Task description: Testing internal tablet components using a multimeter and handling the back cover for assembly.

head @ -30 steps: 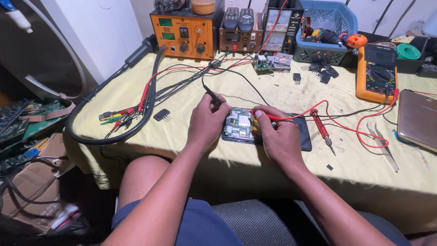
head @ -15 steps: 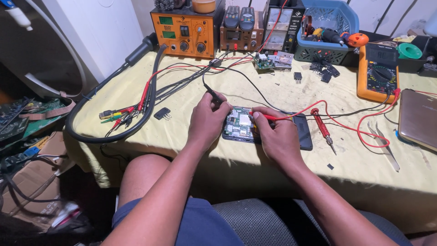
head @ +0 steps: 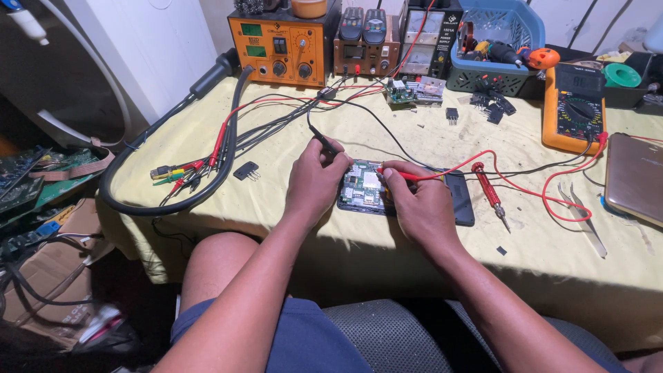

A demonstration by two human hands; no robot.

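An opened phone (head: 364, 188) with its green circuit board exposed lies on the yellow-covered table (head: 428, 255) in front of me. My left hand (head: 314, 181) grips a black test probe (head: 323, 141), its tip down at the board's left edge. My right hand (head: 416, 200) pinches a red test probe (head: 407, 175) and presses its tip onto the board's right side. Red and black leads run from the probes toward the orange multimeter (head: 574, 107) at the right.
A red screwdriver (head: 488, 193) and tweezers (head: 585, 220) lie to the right, with a gold tablet (head: 634, 178) beyond. At the back stand an orange rework station (head: 284, 43), meter boxes and a blue basket (head: 494, 47). A thick black hose (head: 166, 131) and clip leads loop at left.
Both hands stay on the phone board. The probe tips have shifted only slightly; nothing was picked up or let go.
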